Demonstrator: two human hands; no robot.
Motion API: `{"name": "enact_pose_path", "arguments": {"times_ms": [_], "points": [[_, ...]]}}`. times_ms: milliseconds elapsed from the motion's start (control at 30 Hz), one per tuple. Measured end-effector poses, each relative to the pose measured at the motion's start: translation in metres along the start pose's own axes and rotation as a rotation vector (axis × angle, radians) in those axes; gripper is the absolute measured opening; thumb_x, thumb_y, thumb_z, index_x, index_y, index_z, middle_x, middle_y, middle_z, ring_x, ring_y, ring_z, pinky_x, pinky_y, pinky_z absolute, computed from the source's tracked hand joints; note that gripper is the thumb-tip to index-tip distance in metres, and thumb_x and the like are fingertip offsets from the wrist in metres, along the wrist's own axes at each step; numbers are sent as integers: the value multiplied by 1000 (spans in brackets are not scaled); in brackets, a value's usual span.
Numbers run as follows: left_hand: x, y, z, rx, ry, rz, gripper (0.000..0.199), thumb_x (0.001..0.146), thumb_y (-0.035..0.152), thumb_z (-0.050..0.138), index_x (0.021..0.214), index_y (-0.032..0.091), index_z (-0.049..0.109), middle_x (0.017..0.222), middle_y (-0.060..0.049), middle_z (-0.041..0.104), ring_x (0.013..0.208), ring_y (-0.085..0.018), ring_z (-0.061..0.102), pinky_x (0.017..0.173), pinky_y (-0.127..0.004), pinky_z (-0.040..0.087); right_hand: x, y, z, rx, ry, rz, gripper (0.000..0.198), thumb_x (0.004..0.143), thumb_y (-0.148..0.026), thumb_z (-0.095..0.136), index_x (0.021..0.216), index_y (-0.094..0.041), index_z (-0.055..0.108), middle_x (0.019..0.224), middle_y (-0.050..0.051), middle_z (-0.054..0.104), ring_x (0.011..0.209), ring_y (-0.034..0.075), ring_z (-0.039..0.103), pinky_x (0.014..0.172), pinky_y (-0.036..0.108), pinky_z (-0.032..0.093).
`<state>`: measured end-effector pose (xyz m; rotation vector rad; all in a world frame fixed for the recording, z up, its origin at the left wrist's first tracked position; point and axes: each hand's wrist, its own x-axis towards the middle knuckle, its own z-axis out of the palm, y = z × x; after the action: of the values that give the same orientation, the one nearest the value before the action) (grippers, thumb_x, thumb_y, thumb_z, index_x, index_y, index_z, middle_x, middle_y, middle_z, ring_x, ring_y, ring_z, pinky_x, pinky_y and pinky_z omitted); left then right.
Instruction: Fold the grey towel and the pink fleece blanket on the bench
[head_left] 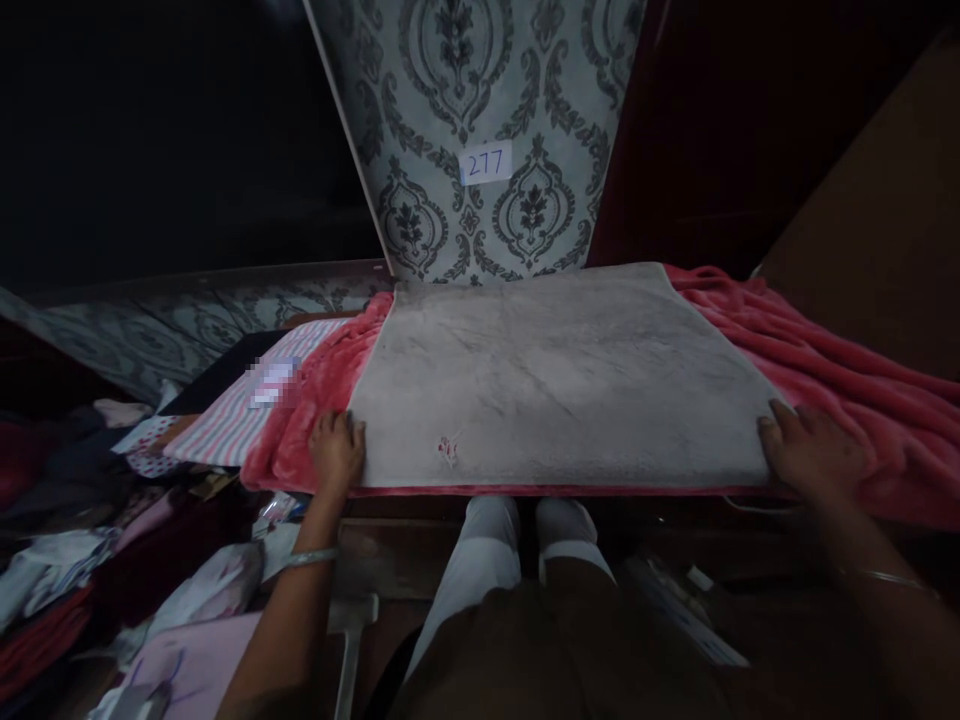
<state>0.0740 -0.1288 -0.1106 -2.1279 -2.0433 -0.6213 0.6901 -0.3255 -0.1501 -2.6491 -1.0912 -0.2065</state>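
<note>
A grey cloth (555, 370) with dark smudges and a small frayed hole near its front edge lies spread flat over a red plush blanket (750, 320). My left hand (337, 450) rests at the cloth's front left corner, partly on the blanket, its thumb apart from the fingers. At the front right corner, my right hand (814, 450) lies on the blanket with its fingertips touching the cloth's edge. Both hands look open, pressing down on the fabric. The blanket's folds show on either side of the cloth.
Behind the cloth rises a patterned wall with a paper label (486, 162) reading 277. A large dark screen (172, 140) stands at left. A striped cloth (232, 410) lies beside the blanket. Piled clothes (67, 560) and a pink item (195, 660) are lower left.
</note>
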Motion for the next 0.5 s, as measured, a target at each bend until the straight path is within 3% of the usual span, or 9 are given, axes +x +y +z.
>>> {"name": "enact_pose_path", "arguments": {"times_ms": [67, 133, 200, 333, 500], "points": [[-18, 11, -1, -63, 2, 173, 51, 95, 45, 44, 129, 12, 63, 138, -20, 59, 132, -35, 50, 113, -51, 38, 1, 1, 2, -8, 1, -9, 71, 99, -46, 14, 153, -13, 47, 148, 25, 49, 142, 37, 41, 112, 57, 36], [-38, 26, 0, -139, -74, 412, 57, 91, 55, 55, 131, 15, 62, 136, -18, 60, 128, -33, 51, 111, -48, 39, 1, 2, 3, -25, -1, -13, 70, 99, -46, 14, 154, -18, 46, 145, 24, 52, 141, 35, 44, 110, 55, 38], [-52, 44, 3, -177, -143, 555, 66, 86, 61, 62, 134, 17, 59, 134, -17, 60, 124, -33, 53, 105, -47, 42, 1, 1, 3, -52, 6, -4, 70, 99, -45, 13, 154, -18, 47, 144, 23, 53, 139, 35, 46, 109, 53, 38], [-53, 72, 10, -151, -164, 498, 56, 85, 55, 68, 127, 17, 62, 123, -16, 63, 115, -33, 56, 95, -46, 45, 0, 1, 3, -73, 49, -23, 71, 100, -43, 13, 151, -12, 51, 144, 25, 53, 137, 36, 47, 107, 54, 39], [-32, 84, 18, -188, -165, 440, 39, 86, 50, 69, 107, 18, 66, 105, -12, 68, 103, -30, 60, 88, -42, 46, 3, 5, 11, -83, 88, -52, 69, 100, -42, 16, 147, -9, 55, 143, 24, 55, 135, 35, 49, 106, 52, 39]]}}
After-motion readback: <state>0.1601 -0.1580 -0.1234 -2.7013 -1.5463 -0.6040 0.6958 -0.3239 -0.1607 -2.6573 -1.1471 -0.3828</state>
